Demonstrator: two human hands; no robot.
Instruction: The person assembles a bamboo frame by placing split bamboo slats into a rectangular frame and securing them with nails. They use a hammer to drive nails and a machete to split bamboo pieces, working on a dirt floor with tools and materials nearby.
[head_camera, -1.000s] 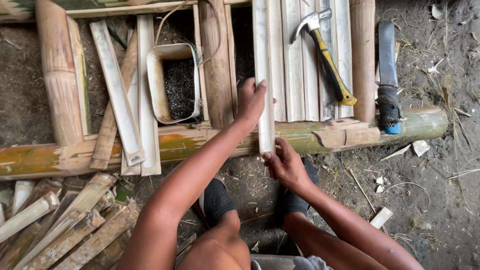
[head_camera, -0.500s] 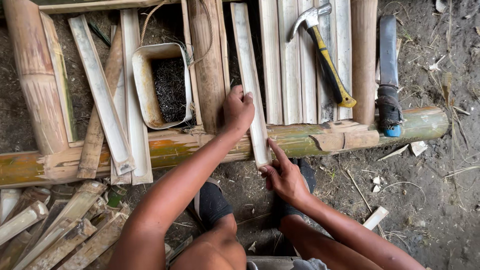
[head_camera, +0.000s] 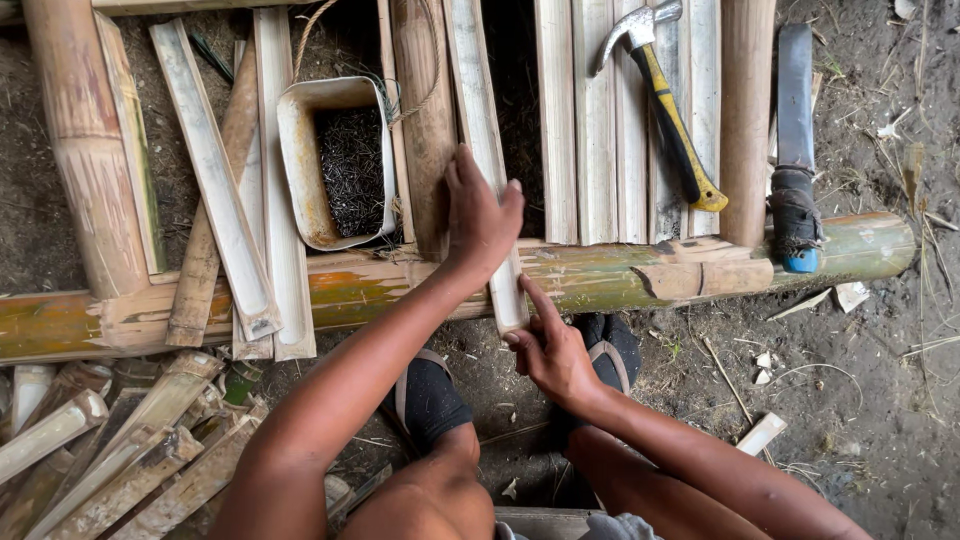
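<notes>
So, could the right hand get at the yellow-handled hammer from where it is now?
Probably yes. The right hand only touches the end of the bamboo slat with its fingertips and grips nothing, and the hammer lies loose on top of the laid slats up to its right, with nothing over it.

There are no signs, labels or screens here. The only thing like a package is a metal tin. It is long with round corners, pale and a bit rusty, and open on top. It is full of small dark nails. It sits among the bamboo slats, just above the big green bamboo pole.
</notes>
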